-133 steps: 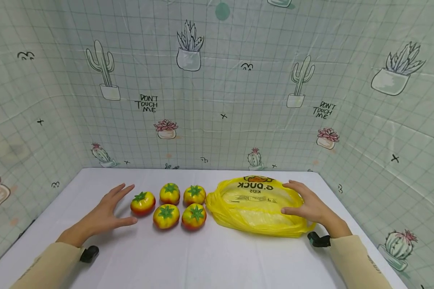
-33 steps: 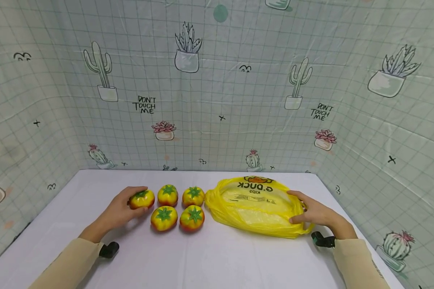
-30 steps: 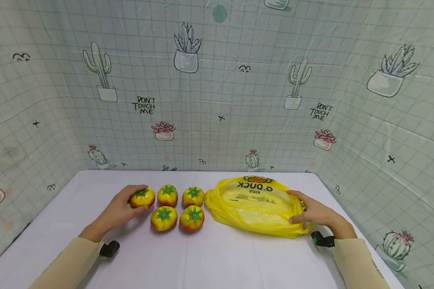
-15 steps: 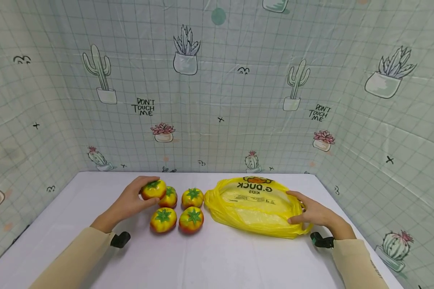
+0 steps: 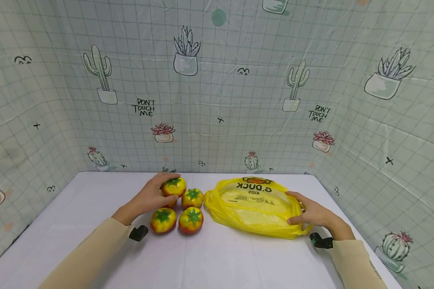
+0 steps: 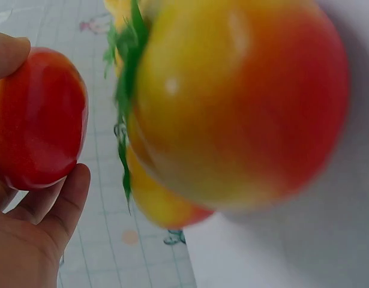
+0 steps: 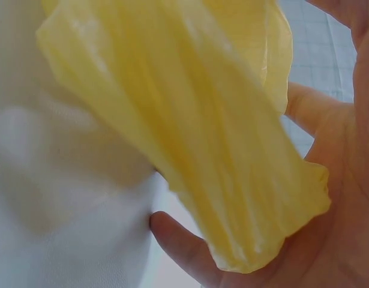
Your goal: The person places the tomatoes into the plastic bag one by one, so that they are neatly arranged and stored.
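My left hand (image 5: pixel 150 196) grips a yellow-red tomato (image 5: pixel 175 188) with a green star-shaped top, raised off the table. In the left wrist view the glossy red underside of this tomato (image 6: pixel 46 120) shows between thumb and fingers. The lifted tomato mostly covers another one in the back row. Three more sit close by: one at the back right (image 5: pixel 193 198), one at the front left (image 5: pixel 163 220) and one at the front right (image 5: pixel 191 220). My right hand (image 5: pixel 312 210) is around the right end of a yellow plastic bag (image 5: pixel 253 208), its fingers loosely spread beside the gathered plastic (image 7: pixel 190 138).
A white-covered table (image 5: pixel 217 261) carries everything. Behind and at both sides hangs a pale gridded cloth (image 5: pixel 217 88) printed with cacti. The bag lies flat just right of the tomatoes, its printed lettering mirrored. Each wrist wears a small black device (image 5: pixel 139 233).
My left hand has taken hold of the leftmost tomato, lifted it and carried it right over the back row. The right hand earlier moved to the bag's right end and stays there.
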### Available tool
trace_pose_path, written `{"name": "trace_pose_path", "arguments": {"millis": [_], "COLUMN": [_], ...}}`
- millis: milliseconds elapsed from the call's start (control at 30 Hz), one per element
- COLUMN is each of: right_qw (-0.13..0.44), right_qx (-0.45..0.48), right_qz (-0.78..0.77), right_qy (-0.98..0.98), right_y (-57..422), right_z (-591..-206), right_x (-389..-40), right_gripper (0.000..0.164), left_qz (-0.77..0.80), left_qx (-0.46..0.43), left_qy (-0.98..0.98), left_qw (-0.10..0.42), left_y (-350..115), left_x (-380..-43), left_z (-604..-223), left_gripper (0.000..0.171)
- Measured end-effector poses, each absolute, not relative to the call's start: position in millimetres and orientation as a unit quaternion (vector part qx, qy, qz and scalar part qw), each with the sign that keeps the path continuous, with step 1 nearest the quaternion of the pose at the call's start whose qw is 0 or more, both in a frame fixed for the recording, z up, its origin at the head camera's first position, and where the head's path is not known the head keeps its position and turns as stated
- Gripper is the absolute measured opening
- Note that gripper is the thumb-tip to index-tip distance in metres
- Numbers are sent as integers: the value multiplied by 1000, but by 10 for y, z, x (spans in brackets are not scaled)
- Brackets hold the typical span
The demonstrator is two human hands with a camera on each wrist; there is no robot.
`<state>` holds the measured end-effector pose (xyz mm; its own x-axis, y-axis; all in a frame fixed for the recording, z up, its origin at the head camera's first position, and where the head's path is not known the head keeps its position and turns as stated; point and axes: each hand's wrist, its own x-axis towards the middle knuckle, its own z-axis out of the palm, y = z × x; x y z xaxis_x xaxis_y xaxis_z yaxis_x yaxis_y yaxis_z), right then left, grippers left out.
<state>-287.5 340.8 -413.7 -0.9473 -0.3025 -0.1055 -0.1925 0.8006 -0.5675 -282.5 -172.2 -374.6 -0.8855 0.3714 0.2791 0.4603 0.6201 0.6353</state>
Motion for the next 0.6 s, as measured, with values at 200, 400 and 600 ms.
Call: {"name": "trace_pose_path", "arguments": {"millis": [200,400,600], "right_qw": [98,93,91], "right_qx": [-129,-132,-139], "right_qz": [-285,-280,-282], "right_qy": [945,946,945], "right_y": [3407,3400,3398], "right_z": [-4138,-4144,-4155], "right_x": [-2868,-2867,-2879], "right_gripper": [96,96,96], "left_qz": [-371,-376,-370], "left_qx": [-257,-282,-298], "left_qy": [-891,-881,-879], "left_qw": [51,47,43], "left_y": [-1537,-1379,-1240], "left_x": [-2854,-2872,-2902], "left_z": [-3708,-3701,-3702], "left_gripper": [61,60,60]}}
